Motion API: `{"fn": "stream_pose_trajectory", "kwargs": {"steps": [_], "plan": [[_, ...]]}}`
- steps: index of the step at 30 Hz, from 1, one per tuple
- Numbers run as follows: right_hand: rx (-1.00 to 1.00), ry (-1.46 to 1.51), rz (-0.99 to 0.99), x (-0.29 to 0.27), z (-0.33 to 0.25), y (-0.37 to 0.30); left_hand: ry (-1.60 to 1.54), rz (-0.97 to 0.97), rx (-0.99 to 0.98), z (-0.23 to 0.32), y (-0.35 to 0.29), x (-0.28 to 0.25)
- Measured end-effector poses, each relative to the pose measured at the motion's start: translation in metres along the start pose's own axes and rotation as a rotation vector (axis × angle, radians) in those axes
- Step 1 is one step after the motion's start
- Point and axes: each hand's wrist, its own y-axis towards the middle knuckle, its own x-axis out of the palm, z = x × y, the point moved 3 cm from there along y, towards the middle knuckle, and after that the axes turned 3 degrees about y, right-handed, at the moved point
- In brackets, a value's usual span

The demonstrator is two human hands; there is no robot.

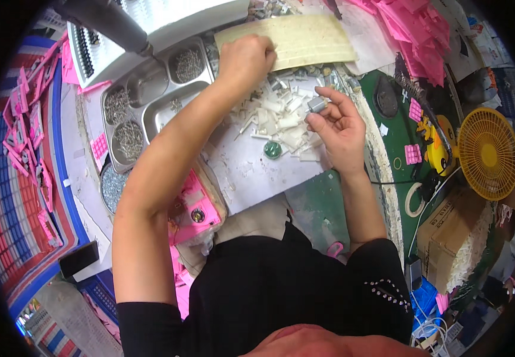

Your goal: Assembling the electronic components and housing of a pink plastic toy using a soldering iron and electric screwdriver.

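A small silver motor (317,105) is pinched between the thumb and fingers of my right hand (342,124), above a heap of white plastic parts (281,119). My left hand (247,59) reaches forward over the near left part of a pale yellow sheet (311,44). Its fingers are curled closed, and whatever they may hold is hidden. Nearer to me on the white work surface (251,175) sits a small round green item (272,150). A pink plastic housing (195,205) with a round metal piece lies beneath my left forearm.
On the left, a metal compartment tray (148,113) holds screws and small metal parts. An electric screwdriver (112,27) hangs above it. To the right stand a yellow fan (488,153) and a cardboard box (454,232). Pink plastic pieces (409,33) pile up at the far right.
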Motion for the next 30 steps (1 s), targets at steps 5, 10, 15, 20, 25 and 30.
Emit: {"fn": "stream_pose_trajectory", "kwargs": {"steps": [5, 10, 15, 20, 25, 30], "plan": [[0.093, -0.542, -0.257, -0.004, -0.002, -0.019, -0.066, 0.072, 0.089, 0.007, -0.014, -0.028], [0.032, -0.773, -0.442, 0.015, 0.012, -0.019, -0.476, 0.015, 0.038, 0.040, -0.088, -0.119], [-0.079, -0.946, -0.471, 0.027, 0.020, -0.016, -0.563, -0.018, -0.100, 0.034, -0.177, -0.152], [-0.053, -1.055, -0.411, 0.042, 0.024, -0.022, -0.562, 0.003, -0.181, 0.041, -0.239, -0.151], [0.172, -0.686, -0.324, 0.034, 0.008, -0.029, -0.735, 0.047, -0.441, 0.051, -0.273, -0.141], [0.405, 0.023, -0.451, 0.090, 0.000, -0.077, -0.808, 0.069, -0.451, 0.049, -0.288, -0.128]]}}
